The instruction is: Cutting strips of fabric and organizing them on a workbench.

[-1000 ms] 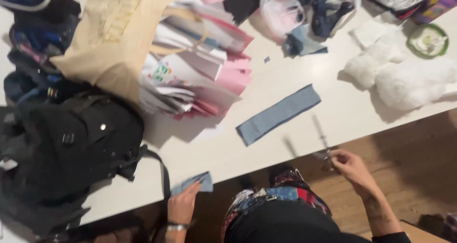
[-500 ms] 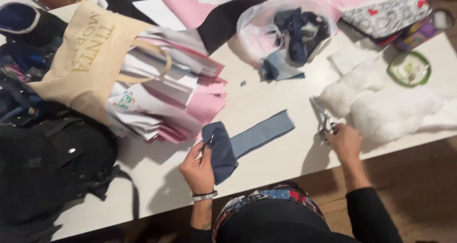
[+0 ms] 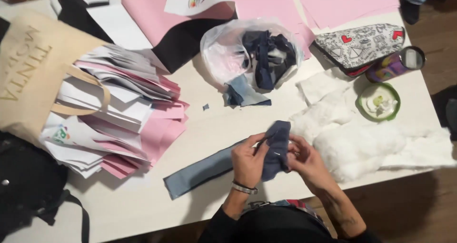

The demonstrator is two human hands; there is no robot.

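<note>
Denim scrap point(image 3: 277, 147) pinched between left hand point(image 3: 247, 159) and right hand point(image 3: 307, 159), both grips closed on it

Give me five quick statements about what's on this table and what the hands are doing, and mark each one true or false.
1. Both hands hold a small dark blue fabric piece. True: the left hand and right hand pinch it between them.
2. The long blue fabric strip hangs off the table edge. False: it lies flat on the white table.
3. The clear plastic bag holds dark blue scraps. True.
4. White stuffing lies to the person's left. False: it lies to the right of the hands.
5. The small green-rimmed dish sits on the stack of papers. False: it sits near the stuffing, across the table from that stack.
</note>
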